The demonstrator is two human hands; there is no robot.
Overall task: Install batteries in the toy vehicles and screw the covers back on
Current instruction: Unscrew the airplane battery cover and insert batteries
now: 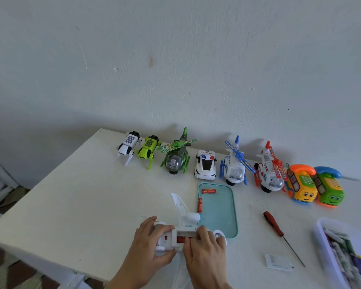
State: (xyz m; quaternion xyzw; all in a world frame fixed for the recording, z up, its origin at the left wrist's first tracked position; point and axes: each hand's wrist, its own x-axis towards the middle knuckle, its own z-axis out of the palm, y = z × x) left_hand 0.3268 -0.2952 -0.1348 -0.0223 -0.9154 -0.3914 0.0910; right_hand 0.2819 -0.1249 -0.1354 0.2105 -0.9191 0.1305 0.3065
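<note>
At six o'clock the left hand [149, 244] grips the upturned toy plane [180, 236] while the right hand's [204, 253] grip pinches a battery [181, 239] into its bay; two batteries [200, 205] at twelve o'clock likely go next.

White surface [75, 197] against a wall. Toward 12 o'clock, a row of toys: white robot dog [128, 146], green robot dog [148, 149], green helicopter [176, 156], police car [205, 165], blue helicopter [236, 164], red helicopter [269, 171], two toy phones [315, 186]. At centre, teal tray [219, 211]; toward 3 o'clock, red-handled screwdriver [274, 225], white bin [325, 243]; white toy plane [183, 226] at 6.
</note>
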